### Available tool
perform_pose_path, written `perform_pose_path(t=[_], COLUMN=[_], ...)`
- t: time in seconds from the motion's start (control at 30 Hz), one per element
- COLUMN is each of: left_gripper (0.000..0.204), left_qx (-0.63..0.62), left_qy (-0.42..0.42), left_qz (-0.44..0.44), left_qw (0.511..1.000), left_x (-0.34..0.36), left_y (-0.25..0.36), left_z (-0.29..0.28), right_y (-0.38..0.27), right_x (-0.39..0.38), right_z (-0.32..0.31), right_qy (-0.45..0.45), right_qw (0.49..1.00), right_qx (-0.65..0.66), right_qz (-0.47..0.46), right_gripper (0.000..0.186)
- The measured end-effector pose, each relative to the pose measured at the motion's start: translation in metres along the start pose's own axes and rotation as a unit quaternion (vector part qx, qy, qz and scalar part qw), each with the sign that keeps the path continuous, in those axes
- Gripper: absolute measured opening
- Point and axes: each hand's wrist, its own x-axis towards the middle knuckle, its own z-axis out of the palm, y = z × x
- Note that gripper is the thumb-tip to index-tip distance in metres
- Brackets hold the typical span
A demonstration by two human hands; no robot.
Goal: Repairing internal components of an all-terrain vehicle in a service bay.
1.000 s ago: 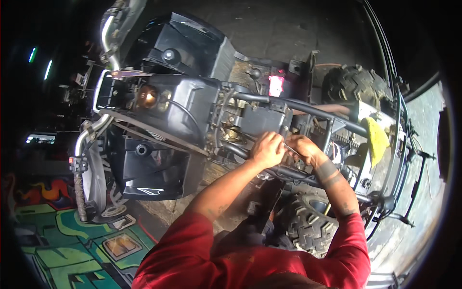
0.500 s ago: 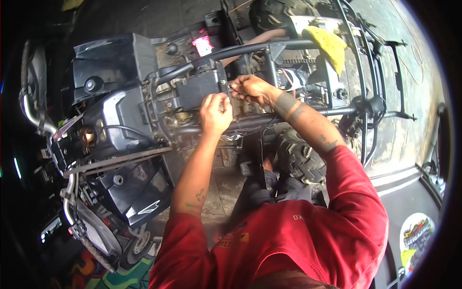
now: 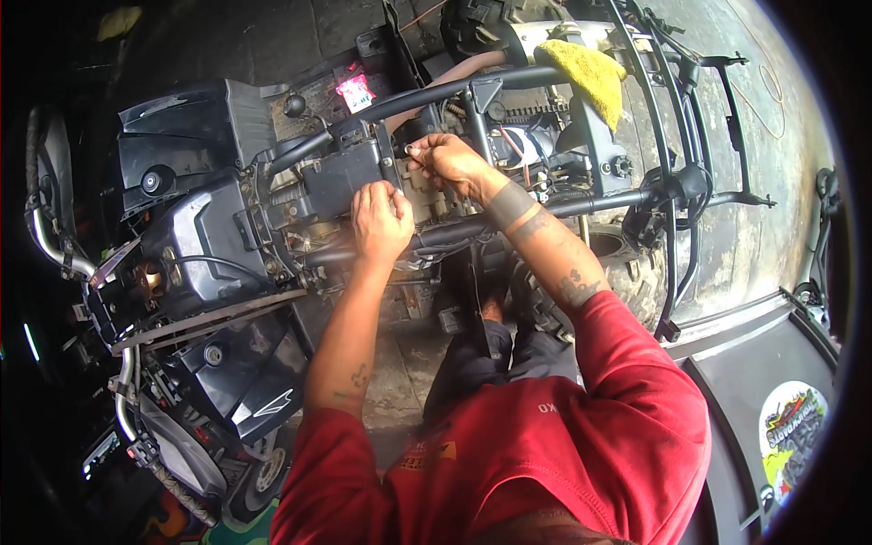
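Observation:
Stripped of its seat, an all-terrain vehicle with a black tubular frame (image 3: 436, 238) lies across the view. My left hand (image 3: 381, 222) is closed, its fingers curled at the near edge of a flat black box (image 3: 341, 182) within the frame. Whatever those fingers hold, if anything, is hidden. Just right of the box, my right hand (image 3: 450, 165) pinches a small thing at its fingertips, too small to name. A narrow upright black bracket (image 3: 385, 154) stands between the box and my right fingertips. Beneath my right hand show dusty engine parts (image 3: 422, 195).
A yellow cloth (image 3: 589, 74) drapes over the rear frame. A pink packet (image 3: 355, 93) lies on the far footwell. Handlebars (image 3: 54, 238) and dark body panels (image 3: 186, 136) are at left, a rack of bars (image 3: 695, 136) at right. A knobby tire (image 3: 618, 263) sits near my legs.
The whole vehicle has shifted left in the picture as the view moved. My right hand is slightly farther from my left hand. Both hands keep their closed shape.

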Motion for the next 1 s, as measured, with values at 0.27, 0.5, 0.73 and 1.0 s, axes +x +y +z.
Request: perform_pose_path(t=[0.27, 0.5, 0.73, 1.0], left_gripper=[0.009, 0.009, 0.009, 0.011], left_qx=[-0.03, -0.053, -0.039, -0.036], left_qy=[0.013, 0.002, 0.024, 0.011], left_qz=[-0.031, -0.049, -0.023, -0.054], left_qw=[0.999, 0.997, 0.999, 0.998], left_x=[-0.004, -0.002, 0.0, -0.001], left_y=[-0.004, -0.001, 0.0, 0.0], left_z=[0.0, -0.003, -0.005, -0.001], right_y=[0.017, 0.023, 0.025, 0.033], right_x=[0.002, 0.004, 0.011, 0.018], right_z=[0.025, 0.011, 0.008, -0.004], right_qy=[0.006, -0.02, -0.052, -0.075], right_qw=[0.989, 0.978, 0.976, 0.973], right_qx=[-0.043, 0.02, 0.054, 0.041], right_qz=[0.141, 0.206, 0.203, 0.216], right_gripper=[0.021, 0.018, 0.011, 0.013])
